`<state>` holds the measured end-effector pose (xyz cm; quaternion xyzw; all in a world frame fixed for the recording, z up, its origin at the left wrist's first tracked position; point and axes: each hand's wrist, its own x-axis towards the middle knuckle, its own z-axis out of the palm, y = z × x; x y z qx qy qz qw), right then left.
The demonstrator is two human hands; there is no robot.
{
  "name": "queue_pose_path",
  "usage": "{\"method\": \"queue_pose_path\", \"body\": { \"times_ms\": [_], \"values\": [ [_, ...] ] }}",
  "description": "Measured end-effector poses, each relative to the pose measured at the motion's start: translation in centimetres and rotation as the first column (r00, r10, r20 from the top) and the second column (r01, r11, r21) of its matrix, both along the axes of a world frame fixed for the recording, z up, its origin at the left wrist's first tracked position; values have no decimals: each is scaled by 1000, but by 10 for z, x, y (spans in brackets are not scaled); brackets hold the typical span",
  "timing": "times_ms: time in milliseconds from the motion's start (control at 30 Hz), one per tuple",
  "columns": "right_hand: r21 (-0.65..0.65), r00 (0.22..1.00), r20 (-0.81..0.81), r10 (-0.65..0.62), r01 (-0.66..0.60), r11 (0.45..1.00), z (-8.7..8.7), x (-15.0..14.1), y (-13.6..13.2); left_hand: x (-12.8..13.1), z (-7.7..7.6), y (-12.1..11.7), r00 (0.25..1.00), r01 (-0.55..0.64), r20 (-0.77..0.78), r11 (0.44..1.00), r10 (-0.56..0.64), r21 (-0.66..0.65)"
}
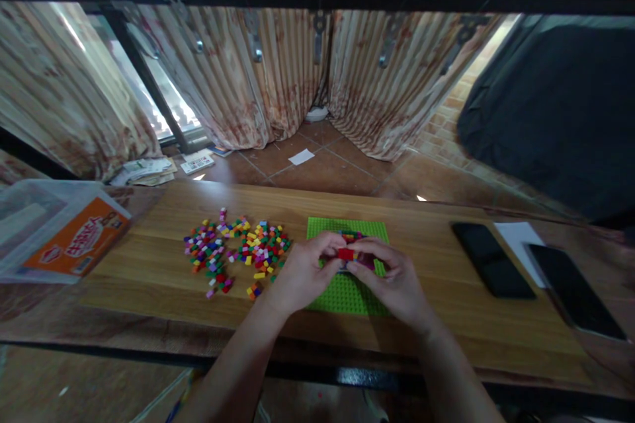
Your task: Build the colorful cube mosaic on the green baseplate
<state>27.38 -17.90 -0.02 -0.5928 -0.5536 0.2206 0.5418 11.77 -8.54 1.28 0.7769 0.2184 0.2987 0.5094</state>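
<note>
Over a green studded baseplate (347,297), my left hand (312,268) and my right hand (389,274) meet with fingers pinched together. Between their fingertips is a red toy brick (346,254), gripped from both sides. Behind the fingers, a group of coloured bricks (352,236) shows on the baseplate; my hands cover most of it. Whether the red brick touches those bricks I cannot tell. To the left of my left hand, a loose pile of small multicoloured bricks (262,244) spreads over the wooden board.
A clear plastic box (54,192) with an orange label stands at the far left. On the right lie a black phone (493,260), a white paper (518,238) and a second dark phone (575,291). The wooden board (163,277) lies under the bricks.
</note>
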Motion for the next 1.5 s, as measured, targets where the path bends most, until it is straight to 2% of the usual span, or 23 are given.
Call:
{"method": "queue_pose_path", "body": {
  "times_ms": [167,267,433,533,600,733,833,933,1033,1133,1267,1500],
  "values": [
    [-3,999,33,-6,6,1000,-3,3,0,1,-7,-1,999,-26,-43,999,25,-22],
    [-7,997,56,-51,52,999,-3,1,1,6,-11,-3,996,-90,10,984,93,-152],
    [-31,988,63,-139,141,989,-1,-5,3,14,-7,-6,981,-104,99,883,167,-458],
    [-48,986,83,-144,149,988,0,-7,4,17,-3,-5,976,-100,110,832,190,-545],
    [-70,987,120,-110,119,990,0,-5,3,18,-3,-4,976,-86,117,819,184,-567],
    [-95,987,162,11,5,995,2,2,-1,19,-5,-3,981,-56,124,826,151,-560],
    [-109,988,154,34,-17,994,1,8,-2,20,-7,-3,981,-68,114,836,154,-545],
    [-91,981,162,-105,121,988,-4,15,2,20,-10,0,973,-175,58,873,225,-455],
    [-83,945,153,-288,302,950,-10,25,14,16,-15,10,916,-390,-16,882,400,-263],
    [-125,952,127,-279,294,947,-13,33,26,11,-23,20,873,-487,-84,859,480,-155],
    [-193,980,118,-161,182,964,-14,36,34,11,-31,20,902,-428,-148,883,405,-192],
    [-255,995,64,-74,88,963,-14,34,37,18,-33,10,928,-356,-207,901,310,-247]
  ]
}}
